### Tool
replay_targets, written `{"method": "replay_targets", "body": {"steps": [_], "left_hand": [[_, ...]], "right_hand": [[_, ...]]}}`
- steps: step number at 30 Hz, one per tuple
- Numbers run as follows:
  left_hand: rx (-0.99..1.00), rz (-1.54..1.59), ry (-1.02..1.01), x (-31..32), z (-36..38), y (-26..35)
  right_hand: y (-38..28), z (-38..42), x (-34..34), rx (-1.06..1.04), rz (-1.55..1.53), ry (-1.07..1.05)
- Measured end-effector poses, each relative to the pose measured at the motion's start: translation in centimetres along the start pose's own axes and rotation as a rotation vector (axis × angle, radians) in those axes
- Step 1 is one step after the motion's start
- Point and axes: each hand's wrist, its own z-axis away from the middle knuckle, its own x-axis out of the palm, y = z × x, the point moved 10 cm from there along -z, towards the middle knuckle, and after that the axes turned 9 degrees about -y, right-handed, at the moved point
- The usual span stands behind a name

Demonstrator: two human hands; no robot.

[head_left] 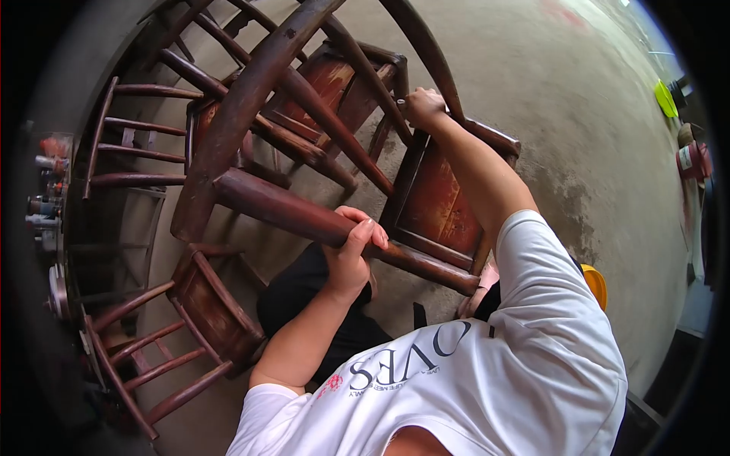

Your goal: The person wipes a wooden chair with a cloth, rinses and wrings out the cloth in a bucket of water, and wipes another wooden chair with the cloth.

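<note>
A dark reddish-brown wooden chair [435, 199] with a worn seat is tilted in front of me, its backrest stretching up and left. My left hand [351, 247] is wrapped around one thick side post [281, 209] of that backrest. Farther out, my right hand [423, 108] is closed beside a backrest spindle [370, 72] near the seat, next to the other, curved post [431, 53]. The fingertips of this hand are mostly hidden, so what they hold cannot be made out.
Another worn chair [323, 87] stands behind the backrest. A small chair [217, 304] lies tipped at lower left, and more chair rails [144, 152] show at far left. A red bucket [693, 161] and a yellow-green object [666, 99] sit at the right edge of the concrete floor [608, 106].
</note>
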Motion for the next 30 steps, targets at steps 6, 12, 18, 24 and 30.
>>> {"method": "replay_targets", "body": {"steps": [6,12,18,24,30], "left_hand": [[0.053,-0.098,0.003,-0.1,-0.2,0.2],[0.079,-0.127,-0.009,-0.3,-0.2,0.2],[0.028,-0.069,0.008,-0.2,-0.2,-0.1],[0.02,-0.056,-0.014,-0.1,-0.1,-0.1],[0.033,-0.091,-0.014,0.0,-0.2,0.1]], "right_hand": [[2.7,-3.5,0.7,0.18,-0.312,0.059],[0.9,1.2,-0.2,0.108,-0.078,0.329],[0.9,5.7,1.3,0.114,-0.136,0.623],[1.2,3.6,1.0,0.036,-0.119,0.55],[4.0,-1.9,1.5,0.193,-0.354,0.264]]}}
